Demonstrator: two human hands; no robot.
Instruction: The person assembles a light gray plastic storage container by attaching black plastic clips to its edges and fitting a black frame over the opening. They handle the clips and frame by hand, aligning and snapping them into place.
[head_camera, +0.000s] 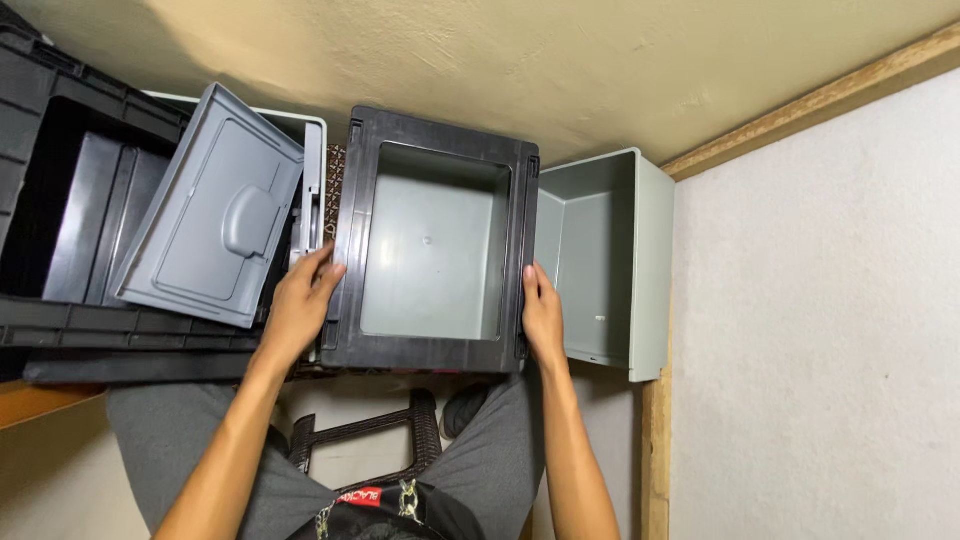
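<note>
Grey bin (432, 245) with black rim, opening upward, long axis front-to-back, left hand (300, 305) and right hand (542, 318) grip clasping its sides

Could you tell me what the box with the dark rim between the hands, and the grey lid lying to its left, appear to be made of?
The box looks like moulded plastic: a dark, matte, ribbed rim around smooth grey inner walls with a soft sheen. The left hand and right hand grip its sides. The grey lid also seems to be plastic, matte, with a moulded handle recess and rounded edges. Neither can be confirmed by sight alone.
</note>
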